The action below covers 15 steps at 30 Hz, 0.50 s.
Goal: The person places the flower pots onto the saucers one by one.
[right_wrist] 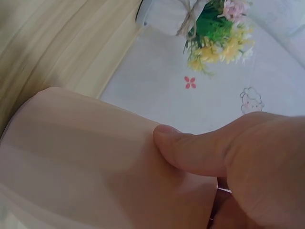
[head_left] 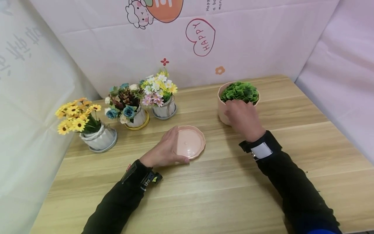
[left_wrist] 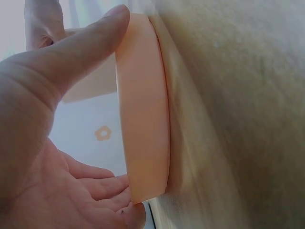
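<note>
- Left hand (head_left: 163,151) held pink saucer (head_left: 191,142) by its rim w/ thumb & fingers, center of frame, flat on wooden table (head_left: 222,191).
- Right hand (head_left: 242,117) gripped pink pot (head_left: 223,112) w/ green plant (head_left: 240,91), upper right of center.
- 3 flower pots (head_left: 100,138) stood upper left.

Glossy pink glaze on matt wood grain

Smooth, shiny ceramic-looking pink saucer (head_left: 190,141) and pink pot (head_left: 222,109); pale laminate-like wooden table (head_left: 222,191); plastic-looking green foliage (head_left: 240,91); creased, matt printed sheet backdrop (head_left: 248,39); ribbed grey glazed pots (head_left: 100,139).
</note>
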Each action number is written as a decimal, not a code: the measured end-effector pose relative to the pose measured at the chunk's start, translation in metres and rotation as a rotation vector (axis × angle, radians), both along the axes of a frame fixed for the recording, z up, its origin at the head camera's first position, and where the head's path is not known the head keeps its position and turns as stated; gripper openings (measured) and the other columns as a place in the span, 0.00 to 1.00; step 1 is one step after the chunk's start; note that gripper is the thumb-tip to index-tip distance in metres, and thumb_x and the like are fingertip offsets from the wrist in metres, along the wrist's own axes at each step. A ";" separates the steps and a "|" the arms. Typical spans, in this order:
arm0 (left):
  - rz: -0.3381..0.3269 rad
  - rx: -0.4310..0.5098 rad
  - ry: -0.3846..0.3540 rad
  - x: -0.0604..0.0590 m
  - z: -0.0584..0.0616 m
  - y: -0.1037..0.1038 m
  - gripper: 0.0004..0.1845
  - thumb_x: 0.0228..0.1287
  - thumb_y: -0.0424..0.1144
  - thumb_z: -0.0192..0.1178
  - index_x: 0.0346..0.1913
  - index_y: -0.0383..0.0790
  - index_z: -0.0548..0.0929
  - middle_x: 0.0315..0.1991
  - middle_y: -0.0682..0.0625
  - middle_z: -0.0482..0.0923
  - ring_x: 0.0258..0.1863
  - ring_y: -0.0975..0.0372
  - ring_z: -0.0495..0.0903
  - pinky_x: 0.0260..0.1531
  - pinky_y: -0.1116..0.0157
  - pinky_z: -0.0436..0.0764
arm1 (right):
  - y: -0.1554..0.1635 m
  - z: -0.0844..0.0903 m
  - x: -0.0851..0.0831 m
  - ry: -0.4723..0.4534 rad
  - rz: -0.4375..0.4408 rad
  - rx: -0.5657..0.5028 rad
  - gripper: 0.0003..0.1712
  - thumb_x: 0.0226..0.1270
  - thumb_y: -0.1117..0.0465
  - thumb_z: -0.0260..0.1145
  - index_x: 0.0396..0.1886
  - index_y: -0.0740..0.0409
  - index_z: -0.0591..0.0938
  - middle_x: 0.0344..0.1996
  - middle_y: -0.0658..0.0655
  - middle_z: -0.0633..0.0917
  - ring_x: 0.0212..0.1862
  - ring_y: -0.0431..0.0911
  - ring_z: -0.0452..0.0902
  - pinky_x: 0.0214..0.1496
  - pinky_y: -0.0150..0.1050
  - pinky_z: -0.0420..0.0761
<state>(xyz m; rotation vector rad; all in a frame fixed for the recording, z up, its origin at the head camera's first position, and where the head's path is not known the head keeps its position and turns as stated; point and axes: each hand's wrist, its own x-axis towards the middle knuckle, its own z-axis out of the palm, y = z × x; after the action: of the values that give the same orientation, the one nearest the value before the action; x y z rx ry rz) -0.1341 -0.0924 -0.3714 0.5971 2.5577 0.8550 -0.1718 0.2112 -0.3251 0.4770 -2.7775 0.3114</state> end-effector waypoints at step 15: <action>0.004 0.017 -0.005 0.000 0.001 0.000 0.74 0.53 0.53 0.83 0.85 0.30 0.37 0.87 0.33 0.35 0.87 0.44 0.39 0.85 0.44 0.49 | -0.022 0.001 0.008 -0.009 0.044 0.051 0.09 0.71 0.65 0.71 0.34 0.66 0.81 0.31 0.66 0.86 0.37 0.65 0.86 0.32 0.58 0.79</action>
<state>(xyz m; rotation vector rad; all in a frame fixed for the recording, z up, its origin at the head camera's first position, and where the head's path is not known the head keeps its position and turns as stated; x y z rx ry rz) -0.1340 -0.0926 -0.3708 0.5938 2.5500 0.8799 -0.1635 0.1896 -0.3238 0.5515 -2.7923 0.2531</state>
